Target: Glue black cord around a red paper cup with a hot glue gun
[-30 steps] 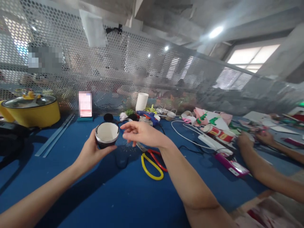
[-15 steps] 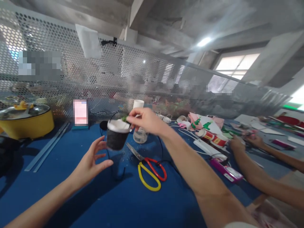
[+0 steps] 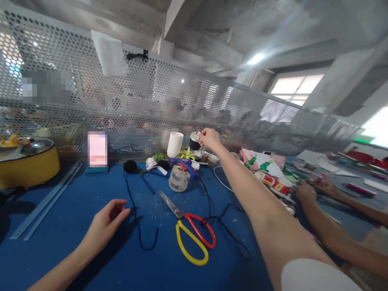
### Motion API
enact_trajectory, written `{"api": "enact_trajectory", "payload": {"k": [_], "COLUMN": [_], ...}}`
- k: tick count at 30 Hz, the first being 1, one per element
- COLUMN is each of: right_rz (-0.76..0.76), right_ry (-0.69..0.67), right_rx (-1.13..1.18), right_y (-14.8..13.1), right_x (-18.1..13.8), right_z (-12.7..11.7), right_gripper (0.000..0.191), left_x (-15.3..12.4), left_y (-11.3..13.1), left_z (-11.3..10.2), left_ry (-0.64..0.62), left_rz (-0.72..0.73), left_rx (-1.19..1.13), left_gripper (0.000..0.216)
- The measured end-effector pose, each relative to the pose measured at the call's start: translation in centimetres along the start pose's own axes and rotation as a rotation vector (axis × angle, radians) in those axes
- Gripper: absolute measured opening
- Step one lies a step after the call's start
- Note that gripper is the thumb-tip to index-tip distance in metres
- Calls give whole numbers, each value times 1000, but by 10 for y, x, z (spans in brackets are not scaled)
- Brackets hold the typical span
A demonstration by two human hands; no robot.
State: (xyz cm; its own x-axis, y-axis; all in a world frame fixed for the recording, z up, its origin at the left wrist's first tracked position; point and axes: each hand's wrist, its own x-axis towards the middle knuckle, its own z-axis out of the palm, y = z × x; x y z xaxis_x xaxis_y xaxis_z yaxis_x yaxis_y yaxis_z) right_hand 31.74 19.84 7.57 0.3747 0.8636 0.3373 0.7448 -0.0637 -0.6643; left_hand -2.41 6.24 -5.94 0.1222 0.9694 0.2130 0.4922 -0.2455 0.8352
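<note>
At the back of the table my right hand (image 3: 209,138) pinches the edge of a small white cup (image 3: 195,140) wrapped in black. My left hand (image 3: 110,216) hovers low over the blue tabletop, holding nothing, with its thumb and fingers apart. A black cord (image 3: 138,226) curls beside it from a black yarn ball (image 3: 130,166). Scissors with one yellow and one red handle (image 3: 189,230) lie between my arms. Behind them a blue glue gun (image 3: 183,163) rests over a clear plastic jar (image 3: 178,180).
A stack of white paper cups (image 3: 175,144) stands by the perforated metal screen (image 3: 145,97). On the left are a yellow pot (image 3: 30,165), clear strips (image 3: 48,202) and a phone on a stand (image 3: 97,149). A co-worker's hands (image 3: 306,193) work at the right, near red-and-white rolls (image 3: 280,186).
My right hand has carried the black-wrapped cup from the middle to the back right. My left hand has dropped lower and toward me. The view has shifted slightly.
</note>
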Motion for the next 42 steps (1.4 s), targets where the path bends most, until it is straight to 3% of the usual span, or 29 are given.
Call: {"api": "enact_trajectory", "payload": {"k": [5, 18, 42], "right_rz": [51, -13, -119], "right_ry": [-6, -88, 292], "right_rx": [9, -74, -448], "right_y": [11, 19, 26], "right_x": [13, 10, 15], "right_z": [6, 22, 28], "right_gripper": [29, 28, 18], "left_x": [-2, -2, -4], "left_y": [3, 5, 4], "left_z": [0, 0, 2], "left_ry": [-17, -27, -56], "left_rz": [6, -3, -9], "left_rx": [20, -7, -34], "left_gripper": [33, 32, 29]}}
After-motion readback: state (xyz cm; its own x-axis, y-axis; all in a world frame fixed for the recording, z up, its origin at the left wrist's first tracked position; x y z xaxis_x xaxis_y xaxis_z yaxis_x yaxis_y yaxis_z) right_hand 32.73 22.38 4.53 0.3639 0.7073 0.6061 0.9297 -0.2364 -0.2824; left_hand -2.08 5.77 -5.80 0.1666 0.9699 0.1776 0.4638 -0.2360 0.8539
